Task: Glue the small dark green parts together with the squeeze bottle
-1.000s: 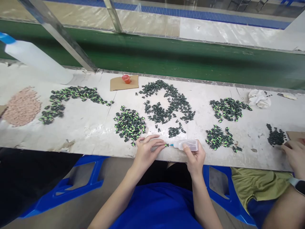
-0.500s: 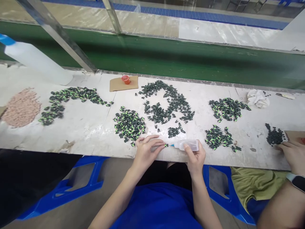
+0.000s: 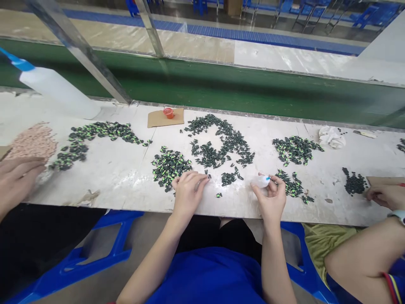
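My left hand (image 3: 189, 191) is closed in a pinch, its thumb and forefinger tips at a small dark green piece (image 3: 209, 176) on the table. Beside that hand lies a pile of black and bright green pieces (image 3: 171, 166). My right hand (image 3: 272, 197) is closed around a small translucent squeeze bottle (image 3: 260, 182), tilted over with its blue tip pointing right. Between my hands, one black and green piece (image 3: 218, 195) lies alone near the table edge. Beyond them spreads a ring-shaped pile of dark green pieces (image 3: 210, 154), with a small cluster (image 3: 228, 178) in front.
A large white bottle (image 3: 60, 90) leans at the left, near a pinkish pile (image 3: 34, 141) and a co-worker's hand (image 3: 17, 179). A red cup (image 3: 168, 112) sits on cardboard (image 3: 155, 120). At right are more piles (image 3: 295, 150), a crumpled tissue (image 3: 331, 137) and another co-worker's hand (image 3: 387, 196).
My left hand has left the black and green piece on the table and moved up to a dark green piece. My right hand has drawn the bottle away rightward and turned it. A co-worker's hand appeared at left.
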`<state>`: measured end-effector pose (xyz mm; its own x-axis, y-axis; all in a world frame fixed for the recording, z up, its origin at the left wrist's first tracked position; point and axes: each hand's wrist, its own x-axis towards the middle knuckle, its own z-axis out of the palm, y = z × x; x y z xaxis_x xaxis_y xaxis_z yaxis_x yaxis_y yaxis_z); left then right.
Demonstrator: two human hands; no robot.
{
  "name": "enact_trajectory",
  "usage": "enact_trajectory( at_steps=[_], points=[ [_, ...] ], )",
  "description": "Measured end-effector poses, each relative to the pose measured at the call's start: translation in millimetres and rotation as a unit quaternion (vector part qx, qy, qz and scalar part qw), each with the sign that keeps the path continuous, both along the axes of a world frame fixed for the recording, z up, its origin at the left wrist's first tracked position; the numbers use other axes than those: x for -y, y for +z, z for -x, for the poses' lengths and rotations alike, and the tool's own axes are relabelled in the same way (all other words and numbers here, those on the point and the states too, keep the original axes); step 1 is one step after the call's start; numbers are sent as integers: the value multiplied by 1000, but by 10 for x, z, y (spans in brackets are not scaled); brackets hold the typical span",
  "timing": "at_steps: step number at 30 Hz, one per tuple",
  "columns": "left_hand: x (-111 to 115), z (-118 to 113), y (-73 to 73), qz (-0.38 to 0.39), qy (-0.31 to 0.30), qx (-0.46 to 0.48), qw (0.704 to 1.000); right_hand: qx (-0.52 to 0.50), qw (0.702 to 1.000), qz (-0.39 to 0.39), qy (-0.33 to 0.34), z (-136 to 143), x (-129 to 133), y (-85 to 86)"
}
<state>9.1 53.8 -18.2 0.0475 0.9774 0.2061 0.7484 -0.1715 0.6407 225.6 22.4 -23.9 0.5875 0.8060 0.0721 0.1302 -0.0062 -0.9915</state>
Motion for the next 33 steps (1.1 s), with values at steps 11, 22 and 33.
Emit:
enact_trajectory(
  at_steps=[11,22,33],
  points=[
    [-132,-61,39,19,-44,-1,999,381,900,-210,16,245,328,49],
    [212,-167,57,73,-157,121,978,147,961,-77,221,428,238,6],
    [268,-175,-85,22,-115,8,993,78,971,30,222,476,243,-19]
  ],
)
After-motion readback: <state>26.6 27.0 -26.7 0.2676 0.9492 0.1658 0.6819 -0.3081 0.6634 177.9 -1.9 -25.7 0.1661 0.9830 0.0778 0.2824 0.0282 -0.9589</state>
